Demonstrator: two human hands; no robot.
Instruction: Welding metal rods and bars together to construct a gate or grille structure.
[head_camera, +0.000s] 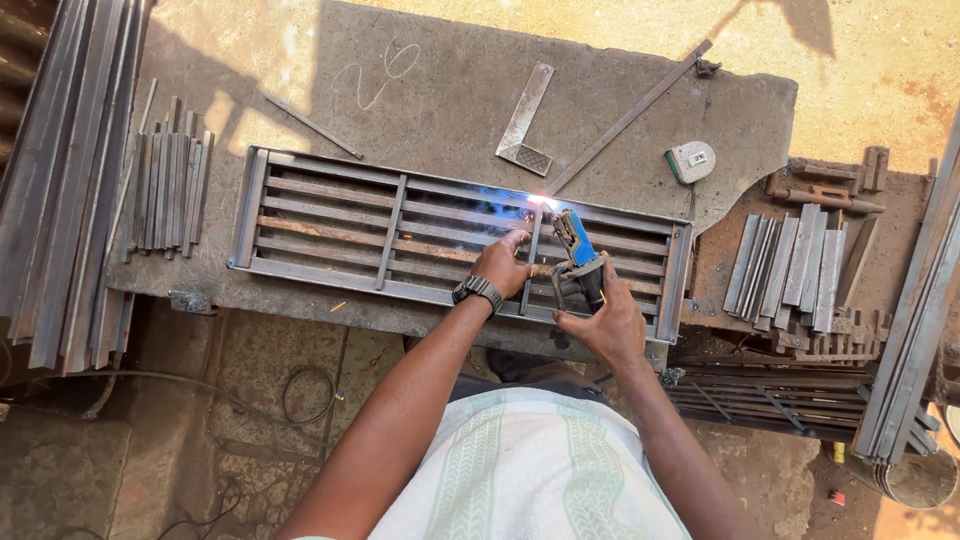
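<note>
Right hand (603, 322) is gripping the torch (578, 255), arcing at the grille's (330, 222) far rail; left hand (503, 265) is closing on a bar (530, 262), steadying it.

A steel try square (524, 124) lies on the stone slab (440, 80). Just right of the square, a long thin rod (630, 115) runs diagonally, and beyond the rod sits a tape measure (690, 161). Far left of the square rests a bundle of short flat bars (168, 180); far right, cut angle pieces (795, 265) are stacked.
</note>
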